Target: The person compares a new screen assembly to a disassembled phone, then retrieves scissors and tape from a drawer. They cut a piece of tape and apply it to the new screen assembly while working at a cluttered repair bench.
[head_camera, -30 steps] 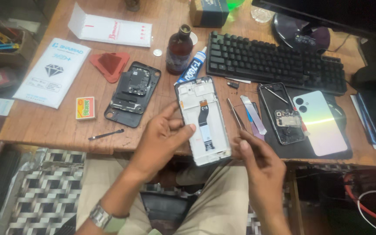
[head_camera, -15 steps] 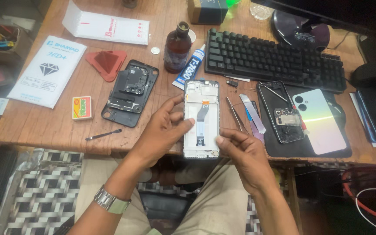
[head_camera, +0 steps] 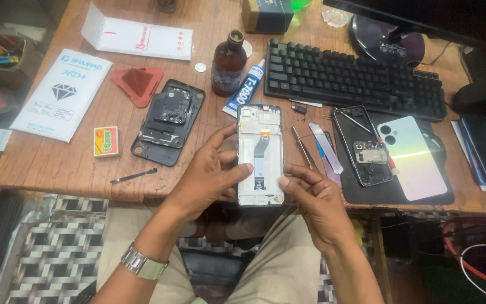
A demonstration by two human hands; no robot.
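I hold an opened phone frame (head_camera: 260,155), white inside with a flat ribbon cable down its middle, over the front edge of the wooden table (head_camera: 57,163). My left hand (head_camera: 206,174) grips its left side, thumb pressed on the inner face. My right hand (head_camera: 316,202) holds its lower right corner with the fingertips. Metal tweezers (head_camera: 302,147) lie on the table just right of the frame.
A black phone back with circuit board (head_camera: 167,121) lies at left, a red triangular pick (head_camera: 139,84) and a small yellow box (head_camera: 106,141) near it. A brown bottle (head_camera: 229,56), glue tube (head_camera: 244,90), black keyboard (head_camera: 355,79), another opened phone (head_camera: 364,146) and shiny back cover (head_camera: 412,157) sit right.
My right hand has come in from the right and taken the frame's lower right corner. The frame has been lifted slightly off the table toward me.
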